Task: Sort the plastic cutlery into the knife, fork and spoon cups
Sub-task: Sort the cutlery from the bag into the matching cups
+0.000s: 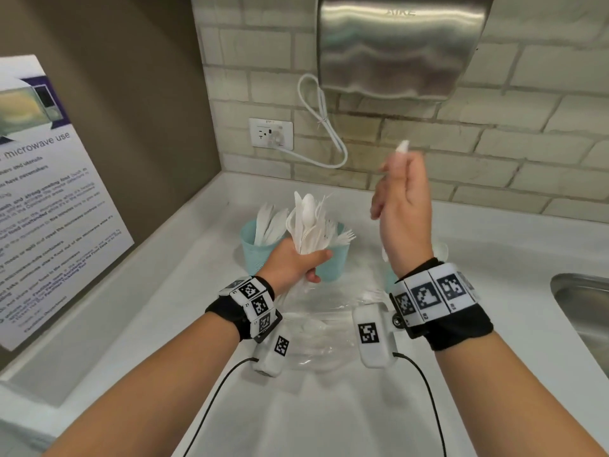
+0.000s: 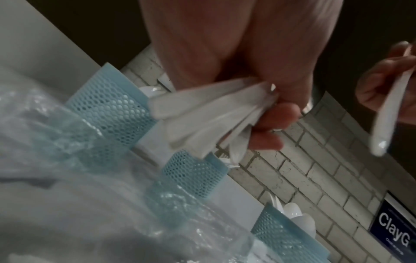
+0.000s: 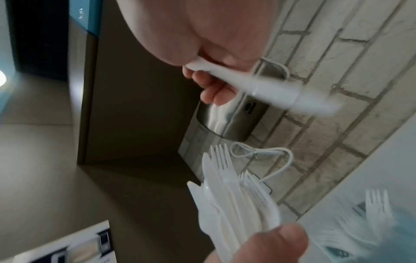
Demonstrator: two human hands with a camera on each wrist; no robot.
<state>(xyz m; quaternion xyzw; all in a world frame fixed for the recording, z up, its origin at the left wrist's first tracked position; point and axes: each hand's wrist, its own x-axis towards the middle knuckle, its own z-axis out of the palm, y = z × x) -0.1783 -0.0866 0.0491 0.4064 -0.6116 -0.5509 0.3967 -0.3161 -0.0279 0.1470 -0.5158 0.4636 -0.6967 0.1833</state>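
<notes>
My left hand (image 1: 294,266) grips a bundle of white plastic cutlery (image 1: 308,225) by the handles, above the cups; knives, forks and a spoon fan out of it (image 3: 227,192). My right hand (image 1: 402,206) is raised to the right and pinches a single white piece (image 3: 265,89), blurred, which looks like a knife. Three light blue mesh cups stand in a row: the left cup (image 1: 255,257) with white pieces, the middle cup (image 1: 337,263) with forks, and the right cup (image 2: 281,236) with spoons, mostly hidden behind my right wrist in the head view.
A crumpled clear plastic bag (image 1: 316,328) with more cutlery lies on the white counter (image 1: 329,417) before the cups. A steel sink (image 1: 583,311) is at the right edge. A hand dryer (image 1: 402,44), socket and cable hang on the tiled wall; a microwave poster (image 1: 49,199) is on the left wall.
</notes>
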